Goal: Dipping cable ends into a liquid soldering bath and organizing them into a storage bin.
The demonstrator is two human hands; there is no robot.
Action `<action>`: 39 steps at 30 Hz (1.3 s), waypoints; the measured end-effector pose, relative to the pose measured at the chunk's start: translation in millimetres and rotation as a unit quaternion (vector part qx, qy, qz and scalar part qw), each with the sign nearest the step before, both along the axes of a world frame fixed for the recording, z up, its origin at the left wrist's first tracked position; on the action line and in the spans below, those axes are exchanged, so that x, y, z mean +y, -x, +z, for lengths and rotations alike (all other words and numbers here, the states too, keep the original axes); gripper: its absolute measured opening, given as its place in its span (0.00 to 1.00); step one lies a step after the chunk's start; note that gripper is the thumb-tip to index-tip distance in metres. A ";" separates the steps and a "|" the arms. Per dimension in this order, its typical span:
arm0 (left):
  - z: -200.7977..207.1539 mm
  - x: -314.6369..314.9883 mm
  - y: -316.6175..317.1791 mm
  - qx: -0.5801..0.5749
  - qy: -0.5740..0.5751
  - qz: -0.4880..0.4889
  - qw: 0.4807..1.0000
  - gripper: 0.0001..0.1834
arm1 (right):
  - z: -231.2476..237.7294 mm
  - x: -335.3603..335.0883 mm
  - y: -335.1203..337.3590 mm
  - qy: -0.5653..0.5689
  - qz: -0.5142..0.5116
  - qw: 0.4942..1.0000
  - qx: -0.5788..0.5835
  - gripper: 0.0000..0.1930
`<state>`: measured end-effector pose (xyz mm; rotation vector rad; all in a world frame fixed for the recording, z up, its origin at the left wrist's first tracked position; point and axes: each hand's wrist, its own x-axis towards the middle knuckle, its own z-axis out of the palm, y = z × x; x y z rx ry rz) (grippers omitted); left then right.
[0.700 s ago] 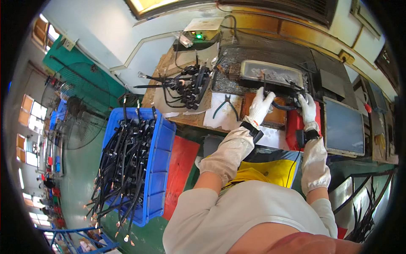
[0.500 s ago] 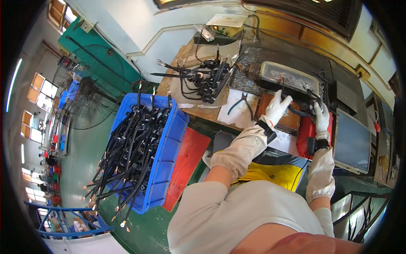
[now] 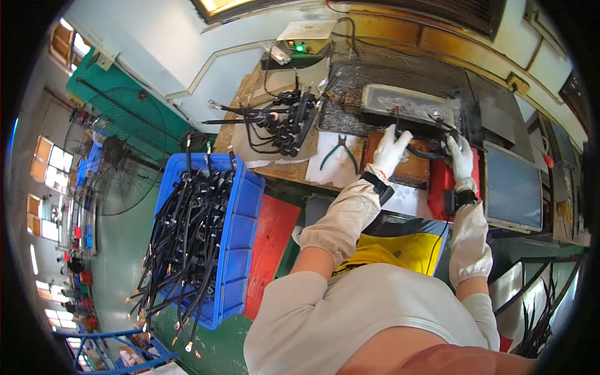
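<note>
A black cable (image 3: 425, 154) curves between my two white-gloved hands. Its left part is pinched in my left hand (image 3: 390, 153), with one end sticking up before the rectangular metal trough (image 3: 406, 120). At the cable's other end my right hand (image 3: 460, 161) is closed, and that end leans over the trough's right side. Silvery, crusted material fills the trough, and thin haze rises by its right end. I cannot tell whether either cable end touches the silvery surface. Beneath the left hand lies a brown block (image 3: 409, 172); a red container (image 3: 439, 187) is under the right.
Dark pliers (image 3: 340, 152) lie on white paper left of my hands. More black cables (image 3: 284, 122) are piled farther left, near a control box (image 3: 304, 45) with a green light. A blue crate (image 3: 240, 234) full of cables stands lower left, near a fan (image 3: 115, 150). A flat grey panel (image 3: 512, 187) is at right.
The whole view has shifted, so the bench appears farther left. Both hands keep their hold on the cable at nearly the same place by the trough. Haze shows more at its right end.
</note>
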<state>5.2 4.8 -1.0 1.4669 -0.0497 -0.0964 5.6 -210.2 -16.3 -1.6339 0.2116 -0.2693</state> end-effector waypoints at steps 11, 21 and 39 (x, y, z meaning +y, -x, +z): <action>2.9 0.2 -3.2 0.029 -0.023 -0.033 0.999 0.23 | 5.6 -0.9 6.3 0.034 -0.015 0.999 0.016 0.19; 5.4 0.3 -6.2 0.035 -0.044 -0.052 0.997 0.23 | 10.6 -0.4 9.2 0.011 -0.004 1.000 0.018 0.18; -7.1 -1.8 -14.2 0.034 -0.050 -0.038 0.997 0.23 | 5.0 -2.9 5.3 0.012 -0.008 1.000 0.019 0.21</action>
